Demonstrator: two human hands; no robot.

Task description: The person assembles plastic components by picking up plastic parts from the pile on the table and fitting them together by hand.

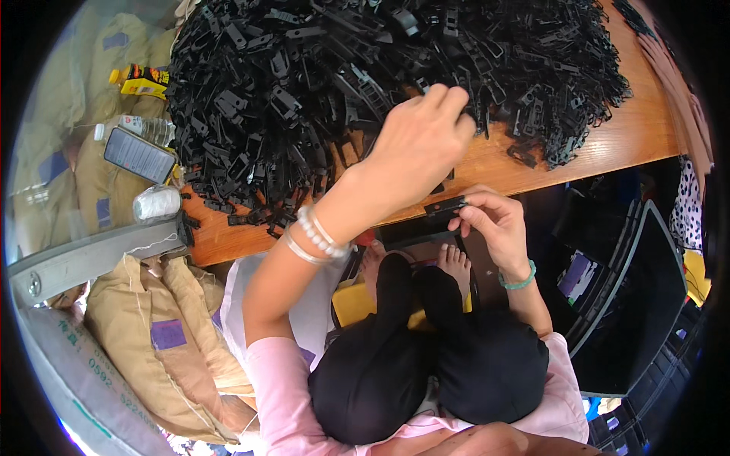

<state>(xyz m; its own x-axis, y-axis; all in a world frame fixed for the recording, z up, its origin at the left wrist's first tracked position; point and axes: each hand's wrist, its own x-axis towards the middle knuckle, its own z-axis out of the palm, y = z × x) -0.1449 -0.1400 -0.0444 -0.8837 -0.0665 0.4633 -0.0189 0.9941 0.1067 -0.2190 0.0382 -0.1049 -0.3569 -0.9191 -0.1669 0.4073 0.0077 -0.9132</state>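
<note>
A large heap of black plastic clip-like parts (304, 83) covers most of the wooden table (608, 140). My left hand (426, 140), with pale bracelets at the wrist, reaches over the heap's near edge. Its fingers are curled down, and the fingertips are hidden behind the knuckles, so what they hold does not show. Closer to me, just off the table's front edge, my right hand (493, 220) pinches a flat, narrow black plastic clip (445, 206) between thumb and fingers. A green bracelet circles that wrist.
Left of the heap are a phone (139, 155), a clear bottle (144, 129), a yellow-capped bottle (141, 80) and a white thread spool (157, 204). Tan sacks (163, 327) stand at the left. A dark screen-like panel (631, 304) leans at right. Another person's arm (673, 76) shows far right.
</note>
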